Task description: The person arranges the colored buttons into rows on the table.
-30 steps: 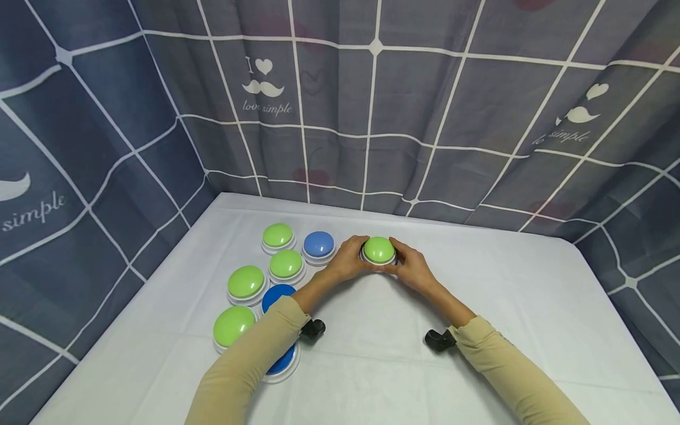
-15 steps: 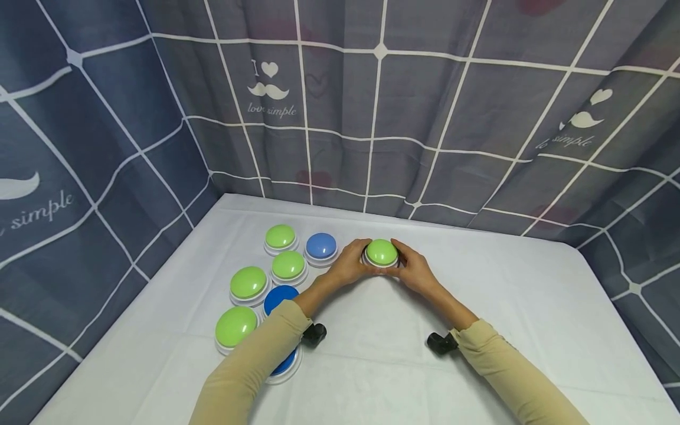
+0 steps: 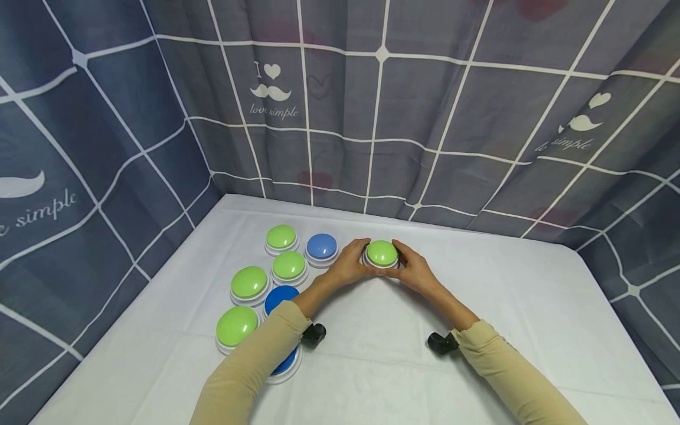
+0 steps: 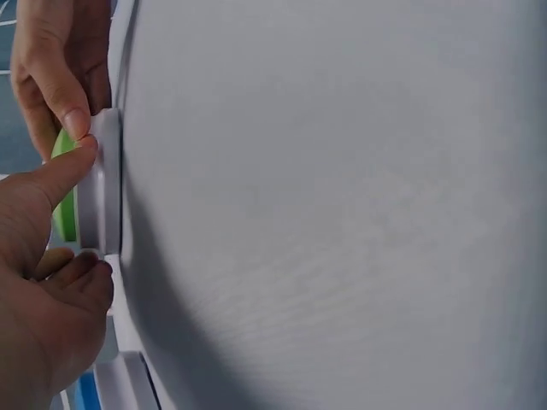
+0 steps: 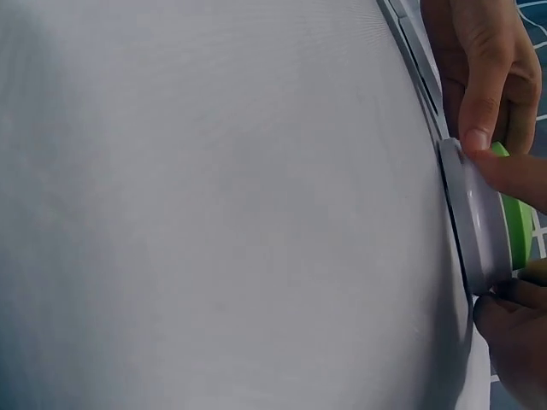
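A green-topped button with a white base [image 3: 382, 254] sits toward the back of the white table, between both hands. My left hand [image 3: 349, 263] curls round its left side, and my right hand [image 3: 417, 270] grips its right side. The thumbs meet at the button's near edge. In the left wrist view, the left hand [image 4: 43, 282] has its thumb and fingers on the white base [image 4: 101, 196]. The right wrist view shows the right hand [image 5: 517, 333] pinching the base [image 5: 480, 226], which appears to rest on the cloth.
Left of the hands are a light blue button [image 3: 321, 247], several green buttons [image 3: 289, 265] and dark blue buttons [image 3: 280, 298], one partly under the left sleeve [image 3: 255, 360]. A grid-patterned curtain [image 3: 340, 106] stands behind the white table [image 3: 510, 283].
The head view has shifted slightly, moving the whole scene a little right and down. Both hands keep hold of the same green button, with no clear movement over the table.
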The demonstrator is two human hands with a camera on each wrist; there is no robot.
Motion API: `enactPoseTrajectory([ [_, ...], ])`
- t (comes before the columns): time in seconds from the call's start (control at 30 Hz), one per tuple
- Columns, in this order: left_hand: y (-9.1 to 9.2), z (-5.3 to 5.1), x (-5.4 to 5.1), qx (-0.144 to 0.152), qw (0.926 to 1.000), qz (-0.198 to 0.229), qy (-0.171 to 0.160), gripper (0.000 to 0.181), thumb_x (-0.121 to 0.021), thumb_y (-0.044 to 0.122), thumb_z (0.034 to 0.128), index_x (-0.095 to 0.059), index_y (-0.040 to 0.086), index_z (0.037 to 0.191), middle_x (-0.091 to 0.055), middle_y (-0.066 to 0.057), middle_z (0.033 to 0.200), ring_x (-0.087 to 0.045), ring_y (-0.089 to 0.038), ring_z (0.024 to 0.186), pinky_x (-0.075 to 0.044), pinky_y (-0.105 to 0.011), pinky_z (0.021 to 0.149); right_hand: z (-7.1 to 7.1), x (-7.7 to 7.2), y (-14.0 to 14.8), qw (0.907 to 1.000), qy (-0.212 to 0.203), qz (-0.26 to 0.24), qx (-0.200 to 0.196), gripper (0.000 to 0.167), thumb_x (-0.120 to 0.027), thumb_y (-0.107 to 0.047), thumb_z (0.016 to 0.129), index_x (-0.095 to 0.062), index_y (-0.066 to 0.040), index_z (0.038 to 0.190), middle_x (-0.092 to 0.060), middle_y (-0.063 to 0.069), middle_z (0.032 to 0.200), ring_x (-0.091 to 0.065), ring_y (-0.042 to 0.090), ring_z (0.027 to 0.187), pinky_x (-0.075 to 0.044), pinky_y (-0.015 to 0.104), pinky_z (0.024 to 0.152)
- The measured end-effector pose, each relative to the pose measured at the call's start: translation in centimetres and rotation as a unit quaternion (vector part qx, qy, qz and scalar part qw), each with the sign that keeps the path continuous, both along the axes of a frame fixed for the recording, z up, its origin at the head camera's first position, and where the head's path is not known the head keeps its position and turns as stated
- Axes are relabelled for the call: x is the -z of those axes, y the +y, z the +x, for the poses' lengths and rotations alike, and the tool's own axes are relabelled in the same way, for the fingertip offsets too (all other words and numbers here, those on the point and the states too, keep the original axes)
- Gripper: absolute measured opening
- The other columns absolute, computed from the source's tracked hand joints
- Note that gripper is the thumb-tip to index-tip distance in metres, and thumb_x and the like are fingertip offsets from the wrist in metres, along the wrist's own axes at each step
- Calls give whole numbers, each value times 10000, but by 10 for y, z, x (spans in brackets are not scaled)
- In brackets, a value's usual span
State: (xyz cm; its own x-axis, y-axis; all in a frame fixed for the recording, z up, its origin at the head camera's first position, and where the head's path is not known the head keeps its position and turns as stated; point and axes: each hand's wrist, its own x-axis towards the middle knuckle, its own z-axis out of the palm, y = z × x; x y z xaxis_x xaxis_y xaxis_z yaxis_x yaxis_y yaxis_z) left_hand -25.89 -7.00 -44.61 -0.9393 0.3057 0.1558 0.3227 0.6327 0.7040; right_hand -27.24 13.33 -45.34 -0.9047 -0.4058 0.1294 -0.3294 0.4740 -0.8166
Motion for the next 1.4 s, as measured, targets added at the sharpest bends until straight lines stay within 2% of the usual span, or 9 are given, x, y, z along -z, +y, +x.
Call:
enactPoseTrajectory([
  [0.23, -9, 0, -14, -27, 9990, 380, 216, 805, -852, 169, 798, -418, -110, 1415, -502, -252, 1386, -517, -387, 1242, -420, -433, 1047, 0, -9, -6, 9997, 108, 123, 206, 884, -836, -211, 812, -343, 45, 1500, -366, 246, 1521, -383, 445, 1360, -345, 506, 1098],
  [0.37, -18, -1, -22, -118, 9982, 556, 167, 784, -838, 151, 813, -413, -107, 1420, -501, -260, 1382, -514, -421, 1236, -437, -444, 1027, 2, -17, -15, 9994, -6, 53, 345, 896, -831, -253, 815, -336, -34, 1530, -443, 226, 1466, -477, 414, 1268, -413, 520, 1028],
  [0.47, -29, 0, -27, -253, 9977, 616, 95, 779, -834, 156, 819, -414, -96, 1425, -502, -261, 1381, -504, -437, 1242, -438, -454, 1024, 2, -23, -24, 9990, 34, 22, 442, 897, -827, -285, 817, -338, -73, 1538, -445, 194, 1474, -472, 407, 1269, -406, 524, 1024],
  [0.53, -38, 1, -30, -376, 9973, 627, 73, 779, -833, 166, 823, -415, -86, 1430, -503, -263, 1381, -499, -439, 1244, -438, -463, 1021, 3, -26, -31, 9988, 131, -31, 465, 882, -823, -287, 824, -344, -81, 1536, -401, 167, 1521, -430, 427, 1322, -373, 525, 1065],
  [0.6, -47, 2, -33, -537, 9965, 638, 54, 774, -831, 171, 825, -420, -80, 1431, -504, -261, 1384, -498, -436, 1252, -435, -461, 1029, 3, -30, -39, 9987, 208, -135, 436, 864, -816, -276, 832, -350, -85, 1534, -362, 140, 1553, -369, 447, 1370, -326, 516, 1108],
  [0.8, -72, 9, -37, -841, 9933, 750, -245, 768, -813, 185, 844, -410, -57, 1452, -476, -237, 1431, -467, -401, 1314, -406, -418, 1069, 2, -36, -63, 9981, 239, -558, 122, 820, -799, -240, 856, -359, -70, 1528, -351, 114, 1564, -343, 417, 1397, -314, 455, 1130],
  [0.93, -86, 12, -40, -876, 9932, 676, -361, 768, -801, 194, 856, -398, -54, 1460, -458, -234, 1454, -455, -393, 1329, -395, -426, 1076, 2, -36, -79, 9975, 336, -614, -20, 817, -799, -226, 853, -364, -39, 1518, -365, 123, 1555, -361, 381, 1397, -320, 437, 1128],
  [1.1, -102, 14, -39, -942, 9944, 371, -293, 754, -802, 200, 854, -415, -81, 1437, -486, -252, 1422, -484, -413, 1292, -410, -457, 1062, 1, -30, -96, 9979, 297, -563, -133, 805, -809, -199, 842, -385, -14, 1501, -394, 138, 1536, -370, 332, 1401, -323, 418, 1128],
  [1.4, -114, 15, -33, -1080, 9926, -92, -543, 755, -832, 219, 820, -462, -96, 1398, -530, -259, 1379, -517, -394, 1265, -428, -469, 1043, 1, -16, -120, 9984, 251, -472, -169, 815, -833, -178, 808, -409, 37, 1470, -429, 174, 1505, -418, 387, 1358, -363, 455, 1099],
])
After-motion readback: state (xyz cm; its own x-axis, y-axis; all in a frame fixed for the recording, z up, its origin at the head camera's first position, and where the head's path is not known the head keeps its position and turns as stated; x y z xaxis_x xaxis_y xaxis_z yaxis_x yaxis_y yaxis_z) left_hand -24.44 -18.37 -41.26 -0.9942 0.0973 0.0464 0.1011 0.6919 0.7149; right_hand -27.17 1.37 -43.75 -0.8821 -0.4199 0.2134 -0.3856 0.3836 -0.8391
